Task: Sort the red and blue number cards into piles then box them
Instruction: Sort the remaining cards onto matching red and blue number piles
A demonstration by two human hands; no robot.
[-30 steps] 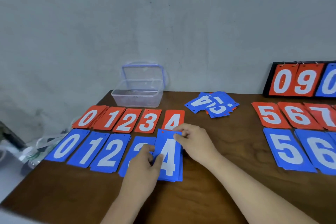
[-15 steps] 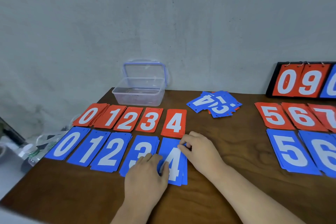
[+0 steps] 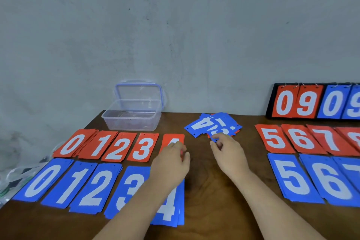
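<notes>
Now, left fingers (image 3: 178, 145) on red 4 (image 3: 173, 137), grip unclear, right fingers (image 3: 214, 144) pinching blue cards (image 3: 200, 124)

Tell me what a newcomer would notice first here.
Rows of piles fill the table at left: red cards 0 to 4 behind, blue cards 0 to 4 in front. At centre back lies a jumbled heap, with the right hand at its near edge and the left hand over the red 4 pile.

Half-curled, apparently: left hand (image 3: 171, 163), right hand (image 3: 228, 154)
</notes>
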